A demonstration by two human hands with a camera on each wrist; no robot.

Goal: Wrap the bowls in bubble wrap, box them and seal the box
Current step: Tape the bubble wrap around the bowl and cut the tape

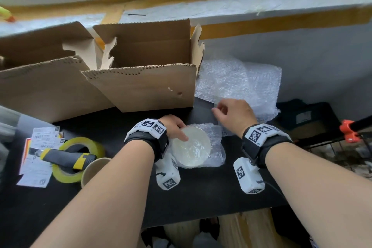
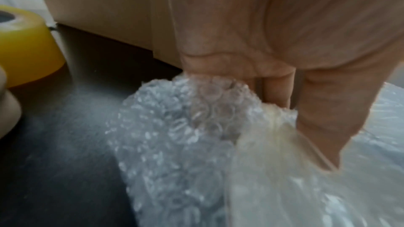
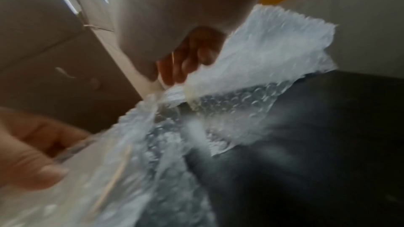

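A white bowl (image 1: pixel 193 149) lies on the black table (image 1: pixel 201 193), covered in a sheet of bubble wrap (image 1: pixel 216 147). My left hand (image 1: pixel 176 128) grips the bowl's far left rim through the wrap; in the left wrist view the thumb (image 2: pixel 317 118) presses on the wrapped bowl (image 2: pixel 284 179). My right hand (image 1: pixel 221 112) is a little beyond the bowl, its curled fingers (image 3: pixel 186 68) pinching the near edge of a loose pile of bubble wrap (image 1: pixel 241 82). An open cardboard box (image 1: pixel 145 86) stands behind the bowl, nothing visible inside it.
At the left lie a yellow tape roll (image 1: pixel 80 159), a grey-yellow utility knife (image 1: pixel 64 158) across it, a paper cup (image 1: pixel 94 171) and some paper slips (image 1: pixel 40 157). A second open box (image 1: pixel 40 86) stands far left. The table's edge runs near me.
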